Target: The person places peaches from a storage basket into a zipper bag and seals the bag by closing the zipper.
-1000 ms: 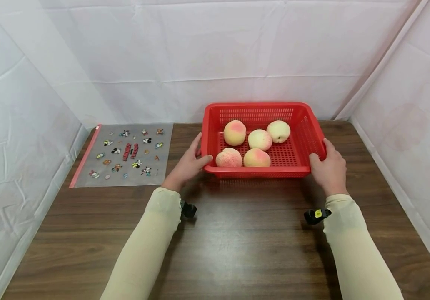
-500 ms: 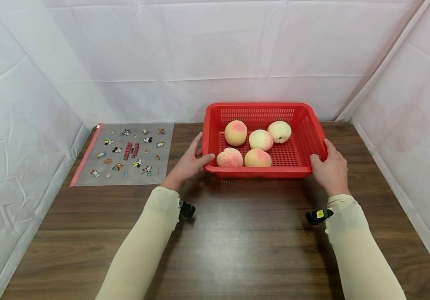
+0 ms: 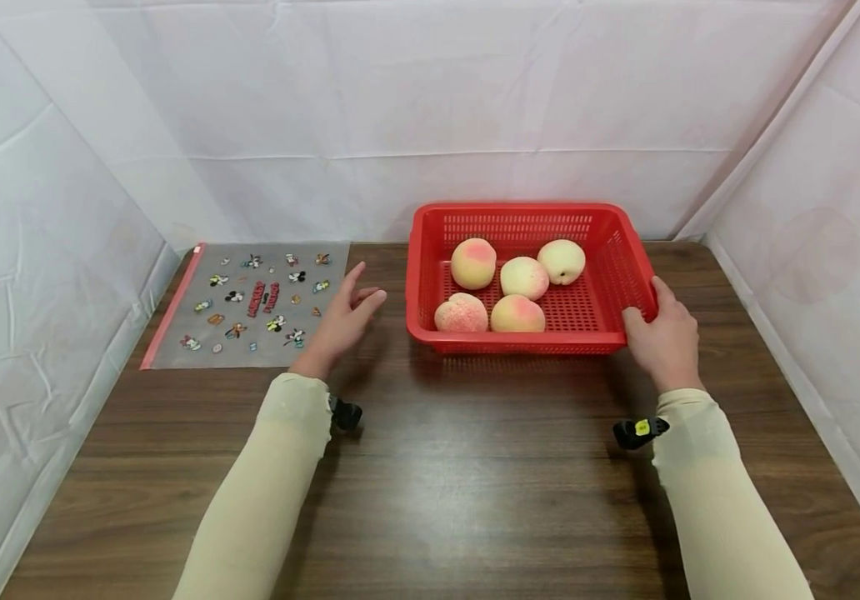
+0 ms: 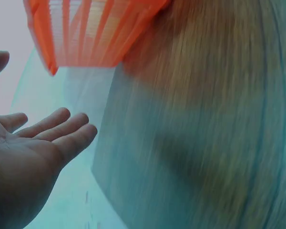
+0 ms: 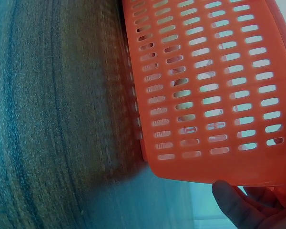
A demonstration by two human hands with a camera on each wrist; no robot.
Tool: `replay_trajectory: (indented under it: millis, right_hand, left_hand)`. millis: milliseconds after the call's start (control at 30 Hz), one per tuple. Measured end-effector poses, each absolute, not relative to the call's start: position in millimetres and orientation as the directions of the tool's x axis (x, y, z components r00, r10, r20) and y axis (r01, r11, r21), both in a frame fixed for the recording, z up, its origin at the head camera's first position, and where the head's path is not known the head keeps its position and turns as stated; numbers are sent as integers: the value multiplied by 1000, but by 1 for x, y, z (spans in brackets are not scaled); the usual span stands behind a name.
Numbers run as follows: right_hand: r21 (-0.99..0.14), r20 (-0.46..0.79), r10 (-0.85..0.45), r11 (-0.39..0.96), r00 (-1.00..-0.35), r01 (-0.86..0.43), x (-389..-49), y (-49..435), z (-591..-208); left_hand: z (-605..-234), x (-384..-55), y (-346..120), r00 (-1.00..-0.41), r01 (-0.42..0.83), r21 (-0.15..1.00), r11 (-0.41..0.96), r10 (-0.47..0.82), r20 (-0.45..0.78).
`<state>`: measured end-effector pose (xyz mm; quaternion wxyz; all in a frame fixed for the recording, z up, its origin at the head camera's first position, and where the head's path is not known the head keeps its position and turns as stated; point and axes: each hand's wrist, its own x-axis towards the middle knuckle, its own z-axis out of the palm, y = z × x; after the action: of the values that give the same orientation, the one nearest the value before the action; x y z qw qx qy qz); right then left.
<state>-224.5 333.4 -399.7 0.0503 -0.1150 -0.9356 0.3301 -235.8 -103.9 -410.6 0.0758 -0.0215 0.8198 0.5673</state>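
Red basket (image 3: 572, 337); peaches (image 3: 523, 278) clear only in head view.

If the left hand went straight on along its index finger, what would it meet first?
Probably the white cloth behind the table: the left hand seems aimed just left of the red basket, though depth is unclear.

The left hand (image 3: 336, 323) has been withdrawn from the red basket (image 3: 413, 292), whose left rim was held 0.5 s earlier; a gap is now left between the 2. The hand has been shifted leftward, close to the printed bag's (image 3: 280, 258) right edge.
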Motion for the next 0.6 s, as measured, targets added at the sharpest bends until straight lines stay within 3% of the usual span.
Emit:
replay_trajectory:
  millis: [600]
  right_hand:
    - [-627, 14, 246, 757, -969, 184, -225, 334, -400]
  left_hand:
    - [-422, -236, -152, -970, -229, 856, 464, -186, -159]
